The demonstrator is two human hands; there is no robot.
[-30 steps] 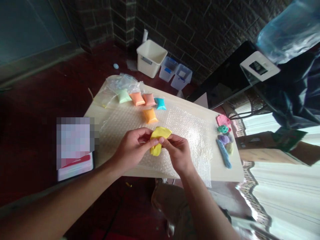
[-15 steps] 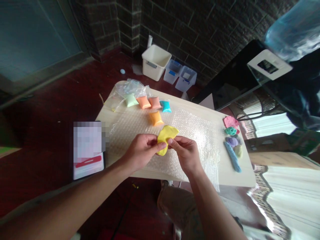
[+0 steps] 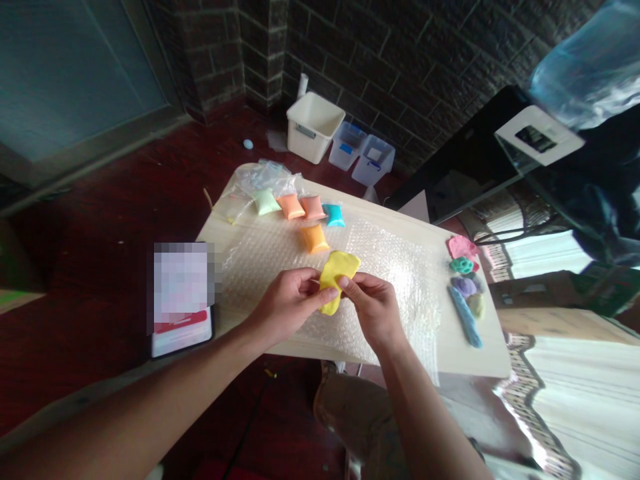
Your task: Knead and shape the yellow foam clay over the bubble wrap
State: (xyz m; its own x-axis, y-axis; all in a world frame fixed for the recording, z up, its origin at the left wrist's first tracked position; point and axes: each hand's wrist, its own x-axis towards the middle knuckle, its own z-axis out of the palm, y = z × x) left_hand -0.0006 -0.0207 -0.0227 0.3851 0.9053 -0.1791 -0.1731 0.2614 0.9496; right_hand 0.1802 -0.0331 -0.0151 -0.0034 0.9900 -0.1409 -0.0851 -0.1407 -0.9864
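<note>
L hand (image 3: 293, 300) & R hand (image 3: 376, 303) both pinching yellow clay (image 3: 341, 269) btwn fingers — it's over bubble wrap (image 3: 387, 250), mid tabletop (image 3: 465, 363). Orange pkt (image 3: 315, 239) nr clay at 11 o'clock, 4 pkts (image 3: 292, 206) in a row beyond. Blue roll (image 3: 466, 318) at approx 3 — screen (image 3: 183, 341) at 9.

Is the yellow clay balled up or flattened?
Flattened: the yellow clay shows as a broad, elongated piece held in the left hand and right hand.
</note>
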